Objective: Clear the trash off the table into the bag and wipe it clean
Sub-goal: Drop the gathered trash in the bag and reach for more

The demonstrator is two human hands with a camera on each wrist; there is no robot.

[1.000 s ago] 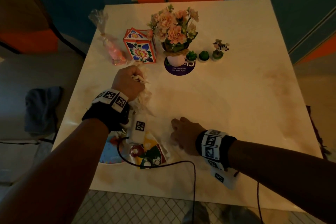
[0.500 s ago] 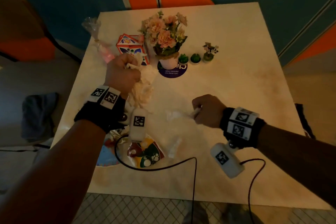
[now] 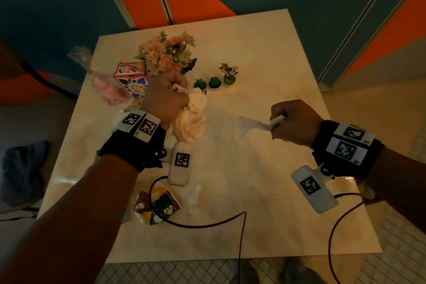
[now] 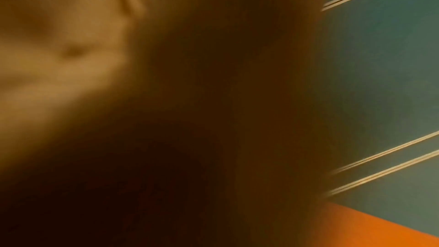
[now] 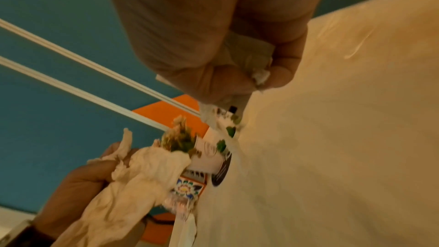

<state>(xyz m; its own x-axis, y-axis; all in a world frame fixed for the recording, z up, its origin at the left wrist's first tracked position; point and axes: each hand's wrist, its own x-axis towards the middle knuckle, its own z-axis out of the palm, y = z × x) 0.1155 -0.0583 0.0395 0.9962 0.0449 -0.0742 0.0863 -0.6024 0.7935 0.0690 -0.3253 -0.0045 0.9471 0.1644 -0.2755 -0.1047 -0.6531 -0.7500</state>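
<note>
1. Near edge: a colourful wrapper (image 3: 159, 205) and a clear scrap (image 3: 194, 193) still lie on the table (image 3: 265, 191).
2. Mid-table: our right hand (image 3: 292, 122), flat on the table a second ago, now fists a tissue (image 3: 249, 125), lifted clear.
3. Farther left: our left hand (image 3: 164, 99) clenches a napkin wad (image 3: 191, 120), raised too.
4. No bag in view; bagging comes next.

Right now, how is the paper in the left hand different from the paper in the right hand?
The paper in the left hand is a big, cream, crumpled wad that hangs below the fist. The paper in the right hand is a small, thin white scrap that sticks out sideways toward the wad. The wad looks bunched from several sheets; the scrap looks like one twisted piece. Both are soft tissue, gripped in closed fists above the table.
</note>
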